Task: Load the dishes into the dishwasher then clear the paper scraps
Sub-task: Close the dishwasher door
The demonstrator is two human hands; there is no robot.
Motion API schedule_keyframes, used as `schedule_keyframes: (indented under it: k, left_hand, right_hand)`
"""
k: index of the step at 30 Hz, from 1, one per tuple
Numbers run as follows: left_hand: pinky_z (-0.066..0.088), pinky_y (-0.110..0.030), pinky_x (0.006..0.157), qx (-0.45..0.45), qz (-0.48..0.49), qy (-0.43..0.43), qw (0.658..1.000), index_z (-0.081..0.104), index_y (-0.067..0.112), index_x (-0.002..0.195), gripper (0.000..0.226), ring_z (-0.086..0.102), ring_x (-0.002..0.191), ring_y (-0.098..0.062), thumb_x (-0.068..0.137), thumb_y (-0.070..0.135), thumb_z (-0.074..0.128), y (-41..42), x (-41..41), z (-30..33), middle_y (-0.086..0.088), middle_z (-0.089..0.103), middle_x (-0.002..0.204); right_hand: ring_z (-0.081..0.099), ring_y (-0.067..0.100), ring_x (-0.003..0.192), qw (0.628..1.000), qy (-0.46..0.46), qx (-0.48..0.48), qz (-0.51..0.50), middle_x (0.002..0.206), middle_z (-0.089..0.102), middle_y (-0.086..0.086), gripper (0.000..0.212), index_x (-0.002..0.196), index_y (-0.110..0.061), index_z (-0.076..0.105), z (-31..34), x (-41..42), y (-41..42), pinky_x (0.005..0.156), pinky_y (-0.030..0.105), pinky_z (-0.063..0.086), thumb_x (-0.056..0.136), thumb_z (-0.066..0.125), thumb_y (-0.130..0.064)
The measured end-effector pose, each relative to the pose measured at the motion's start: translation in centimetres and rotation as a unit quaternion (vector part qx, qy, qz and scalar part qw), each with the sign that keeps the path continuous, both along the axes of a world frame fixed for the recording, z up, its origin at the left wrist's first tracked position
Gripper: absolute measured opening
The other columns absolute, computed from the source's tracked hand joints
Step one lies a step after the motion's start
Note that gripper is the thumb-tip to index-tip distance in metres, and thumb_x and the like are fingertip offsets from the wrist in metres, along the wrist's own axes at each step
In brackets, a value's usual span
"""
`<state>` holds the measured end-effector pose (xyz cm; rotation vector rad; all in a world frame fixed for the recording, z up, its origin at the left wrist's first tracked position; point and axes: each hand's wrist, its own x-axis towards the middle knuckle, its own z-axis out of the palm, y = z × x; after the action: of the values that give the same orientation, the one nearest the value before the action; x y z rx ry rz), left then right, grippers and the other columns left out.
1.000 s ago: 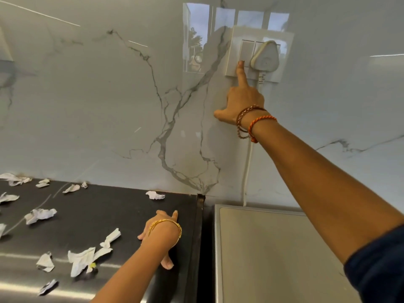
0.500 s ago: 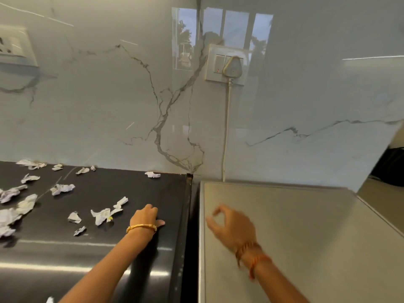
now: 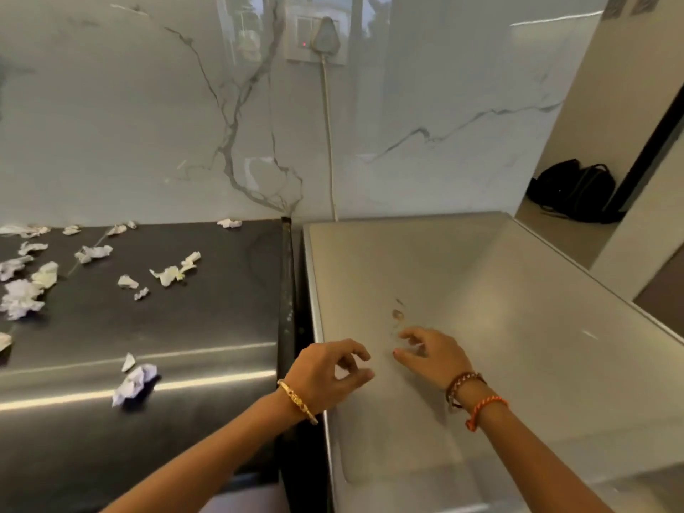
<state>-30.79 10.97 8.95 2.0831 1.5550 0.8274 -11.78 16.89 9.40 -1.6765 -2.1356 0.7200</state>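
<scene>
A: What lies at the left?

B: Torn white paper scraps scattered over a dark, glossy desk against a veined marble wall; one crumpled piece sits near the front edge.

A: And the hands?

B: The left hand, wrist ringed by a gold bangle, hovers over the gap where the dark desk meets a pale steel top. Fingers loosely curled, holding nothing. Just beside it, the right hand, with woven bracelets, hangs above the steel top, fingers apart and relaxed, also holding nothing.

A: Farther right?

B: A plug sits in a wall socket with a red light showing, its cable dropping behind the steel top. A black bag lies on the floor at the far right.
</scene>
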Motion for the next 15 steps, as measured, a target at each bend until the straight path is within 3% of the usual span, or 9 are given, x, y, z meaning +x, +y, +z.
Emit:
schedule_keyframes:
  k: [2,5,6,7,8,10,13,14,15]
  left_hand:
    - [0.036,-0.002,0.082,-0.025,-0.071,0.080,0.994,0.058,0.021,0.118,0.073,0.055,0.099,0.002,0.066,0.070,0.048,-2.4,1.6,0.2,0.005,0.060,0.113]
    - [0.013,-0.017,0.111,-0.102,-0.106,0.234,0.961,0.023,0.020,0.145,0.117,0.021,0.139,-0.013,0.052,0.090,0.037,-6.2,3.5,-0.6,0.001,0.022,0.151]
    - [0.007,-0.023,0.113,-0.066,-0.092,0.287,0.951,0.015,0.018,0.147,0.123,0.014,0.142,-0.018,0.049,0.091,0.031,-7.3,3.9,-1.2,-0.002,0.015,0.155]
    - [0.012,-0.029,0.111,-0.002,-0.061,0.348,0.935,0.018,0.015,0.147,0.126,0.022,0.141,-0.022,0.048,0.093,0.026,-8.2,4.4,-2.4,-0.007,0.022,0.153]
    - [0.025,-0.032,0.106,-0.005,-0.017,0.404,0.915,0.029,0.011,0.142,0.129,0.039,0.132,-0.026,0.045,0.096,0.021,-9.1,5.1,-2.9,-0.010,0.039,0.146]
    - [0.033,-0.033,0.099,-0.001,0.055,0.413,0.909,0.038,0.005,0.136,0.136,0.053,0.121,-0.031,0.036,0.097,0.034,-10.6,7.4,-3.8,-0.013,0.050,0.136]
    - [-0.002,-0.035,0.113,-0.110,0.098,0.385,0.911,-0.006,0.006,0.147,0.137,0.002,0.143,-0.034,0.053,0.074,0.066,-12.6,10.1,-4.4,-0.013,-0.004,0.156]
    - [-0.001,-0.036,0.115,-0.117,0.131,0.364,0.915,-0.009,0.007,0.146,0.137,-0.001,0.144,-0.033,0.054,0.068,0.071,-13.1,10.7,-4.6,-0.013,-0.005,0.156]
    - [0.010,-0.038,0.115,-0.095,0.147,0.366,0.914,-0.002,0.007,0.147,0.141,0.012,0.142,-0.035,0.046,0.066,0.077,-13.8,11.3,-4.8,-0.015,0.009,0.155]
  right_hand:
    - [0.054,0.017,0.113,1.000,0.000,-0.012,0.001,0.124,0.057,0.003,0.039,0.121,-0.014,0.058,-0.6,2.1,-1.2,0.095,0.023,0.039,0.087,0.061,-0.032]
    - [0.053,0.016,0.112,0.999,0.044,0.013,0.007,0.124,0.058,0.006,0.035,0.117,-0.009,0.061,-1.6,5.5,-3.6,0.092,0.015,0.035,0.087,0.062,-0.027]
    - [0.053,0.015,0.111,0.997,0.072,0.019,0.015,0.124,0.058,0.006,0.034,0.116,-0.008,0.062,-1.9,6.6,-4.4,0.090,0.011,0.033,0.087,0.063,-0.025]
    - [0.052,0.014,0.112,0.995,0.091,0.025,0.026,0.125,0.058,0.007,0.034,0.116,-0.007,0.062,-2.4,7.7,-5.4,0.090,0.009,0.032,0.087,0.063,-0.025]
    - [0.051,0.015,0.116,0.994,0.093,0.036,0.040,0.128,0.056,0.007,0.039,0.118,-0.007,0.060,-2.9,8.7,-6.3,0.093,0.010,0.031,0.087,0.062,-0.030]
    - [0.046,0.019,0.125,0.994,0.043,0.059,0.084,0.136,0.050,0.007,0.068,0.126,-0.008,0.054,-3.7,10.1,-8.1,0.104,0.021,0.031,0.080,0.050,-0.058]
    - [0.045,0.024,0.128,0.983,-0.081,0.114,0.122,0.138,0.048,0.009,0.100,0.132,-0.008,0.049,-4.8,11.4,-10.4,0.107,0.035,0.035,0.070,0.020,-0.081]
    - [0.051,0.027,0.122,0.974,-0.120,0.140,0.134,0.134,0.053,0.011,0.102,0.129,-0.006,0.052,-5.3,11.8,-10.9,0.101,0.040,0.041,0.072,0.016,-0.083]
    - [0.057,0.029,0.116,0.964,-0.150,0.162,0.145,0.128,0.058,0.013,0.099,0.126,-0.006,0.054,-5.8,12.2,-11.4,0.094,0.044,0.046,0.073,0.019,-0.082]
